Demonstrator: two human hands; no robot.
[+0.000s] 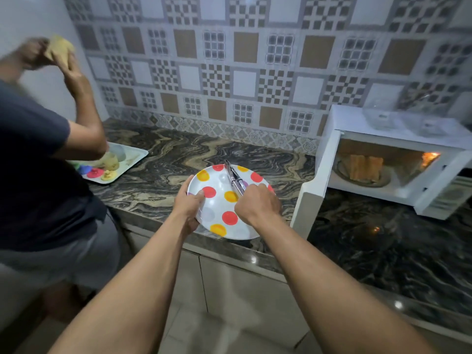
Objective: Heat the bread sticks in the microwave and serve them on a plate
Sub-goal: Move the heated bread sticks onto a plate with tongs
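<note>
Metal tongs (233, 178) are gripped in the right hand (258, 204) over the polka-dot plate (245, 231), held at its rim by the left hand (189, 205) at the table (178, 154) edge, while the bread sticks (365, 167) sit in the open microwave (383, 139); serving seems underway, next needing the tongs carried there.

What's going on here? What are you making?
The left hand holds a spotty plate at the counter's edge, and the right hand grips metal tongs over it. The microwave is open, with the bread sticks inside, not yet served. Another person nearby handles dough.
</note>
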